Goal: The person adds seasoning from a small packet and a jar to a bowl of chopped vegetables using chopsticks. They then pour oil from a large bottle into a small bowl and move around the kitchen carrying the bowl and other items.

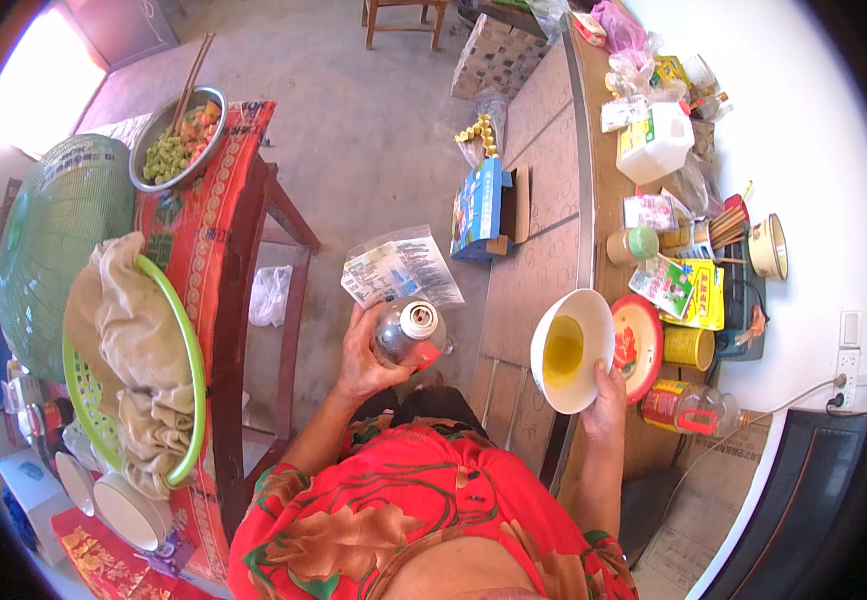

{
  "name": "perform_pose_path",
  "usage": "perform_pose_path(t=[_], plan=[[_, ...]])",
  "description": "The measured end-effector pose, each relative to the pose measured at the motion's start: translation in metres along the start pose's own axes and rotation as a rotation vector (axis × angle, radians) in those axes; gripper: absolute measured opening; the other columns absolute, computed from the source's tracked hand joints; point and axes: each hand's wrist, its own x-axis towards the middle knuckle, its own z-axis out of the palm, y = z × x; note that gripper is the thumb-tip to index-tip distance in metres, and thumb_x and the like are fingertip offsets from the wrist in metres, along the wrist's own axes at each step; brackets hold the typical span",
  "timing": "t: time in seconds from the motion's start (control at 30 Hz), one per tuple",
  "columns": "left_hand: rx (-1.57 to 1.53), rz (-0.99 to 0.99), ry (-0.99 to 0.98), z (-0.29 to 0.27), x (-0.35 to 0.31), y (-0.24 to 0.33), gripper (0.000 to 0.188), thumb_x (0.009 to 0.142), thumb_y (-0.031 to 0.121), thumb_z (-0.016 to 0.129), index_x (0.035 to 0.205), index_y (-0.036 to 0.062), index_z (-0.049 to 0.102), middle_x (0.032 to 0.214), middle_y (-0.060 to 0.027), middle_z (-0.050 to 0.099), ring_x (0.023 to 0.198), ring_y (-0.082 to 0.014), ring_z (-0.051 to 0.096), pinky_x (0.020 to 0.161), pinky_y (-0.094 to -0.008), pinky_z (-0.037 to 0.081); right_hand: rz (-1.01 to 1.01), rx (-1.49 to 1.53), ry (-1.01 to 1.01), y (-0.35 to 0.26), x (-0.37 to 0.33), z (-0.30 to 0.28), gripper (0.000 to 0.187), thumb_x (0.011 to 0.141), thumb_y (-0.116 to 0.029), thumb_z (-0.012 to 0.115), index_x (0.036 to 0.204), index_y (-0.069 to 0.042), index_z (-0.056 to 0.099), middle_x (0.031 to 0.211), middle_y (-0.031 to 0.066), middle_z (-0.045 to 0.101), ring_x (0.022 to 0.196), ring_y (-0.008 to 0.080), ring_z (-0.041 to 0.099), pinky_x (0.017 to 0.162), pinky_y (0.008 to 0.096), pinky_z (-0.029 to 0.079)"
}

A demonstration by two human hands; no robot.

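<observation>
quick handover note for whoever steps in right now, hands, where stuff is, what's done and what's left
Left hand: grip closed around a clear bottle with a silver cap, held upright, cap on.
Right hand: holds a white round bowl by its rim, tilted, above the wooden counter.
Done: yellow liquid already pooled in the bowl.
Left: bowl not yet set down; bottle not yet put away.

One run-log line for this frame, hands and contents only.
left hand: holds clear bottle | right hand: holds white bowl by rim | bowl: yellow liquid inside
</observation>
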Motion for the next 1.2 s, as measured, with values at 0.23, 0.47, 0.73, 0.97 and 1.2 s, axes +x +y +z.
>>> perform_pose_path(t=[0.23,0.47,0.73,0.97,1.2], plan=[[0.042,-0.013,0.064,-0.017,0.064,-0.019,0.067,0.050,0.018,0.076,0.110,-0.0027,0.053,0.114,-0.0174,0.048,0.109,-0.0313,0.047,0.092,-0.0380,0.038,-0.073,-0.010,0.034,0.012,0.079,0.026,0.033,0.093,-0.019,0.049,0.116,0.005,0.049,0.108,0.0095,0.059,0.095,0.0163,0.058,0.084,0.0302,0.046],[0.011,-0.077,0.228,-0.023,0.147,-0.047,0.067,0.053,0.024,0.074,0.111,-0.0022,0.053,0.115,-0.0180,0.051,0.113,-0.0313,0.046,0.095,-0.0388,0.036,-0.087,-0.094,0.017,0.012,0.202,0.069,0.030,0.094,-0.019,0.046,0.114,0.002,0.050,0.099,0.0083,0.061,0.085,0.0146,0.060,0.074,0.0285,0.048],[-0.035,-0.219,0.402,-0.034,0.248,-0.067,0.064,0.052,0.018,0.075,0.109,-0.0026,0.053,0.110,-0.0158,0.051,0.102,-0.0290,0.050,0.091,-0.0373,0.039,-0.107,-0.350,-0.055,-0.025,0.351,0.166,0.029,0.094,-0.021,0.046,0.108,0.003,0.053,0.093,0.0058,0.058,0.084,0.0110,0.053,0.075,0.0275,0.043],[0.031,-0.240,0.456,-0.058,0.321,-0.105,0.056,0.053,0.018,0.074,0.103,-0.0009,0.058,0.105,-0.0148,0.057,0.108,-0.0318,0.047,0.094,-0.0394,0.037,-0.258,-0.423,-0.276,-0.057,0.471,0.270,0.030,0.094,-0.021,0.045,0.107,0.005,0.052,0.093,0.0073,0.059,0.082,0.0108,0.053,0.075,0.0273,0.044],[0.083,-0.220,0.546,-0.093,0.385,-0.134,0.054,0.052,0.015,0.076,0.101,0.0008,0.059,0.103,-0.0126,0.060,0.109,-0.0314,0.048,0.095,-0.0401,0.037,-0.141,-0.380,-0.379,-0.074,0.521,0.376,0.029,0.094,-0.020,0.047,0.107,0.005,0.053,0.093,0.0083,0.060,0.079,0.0116,0.055,0.071,0.0266,0.046]])
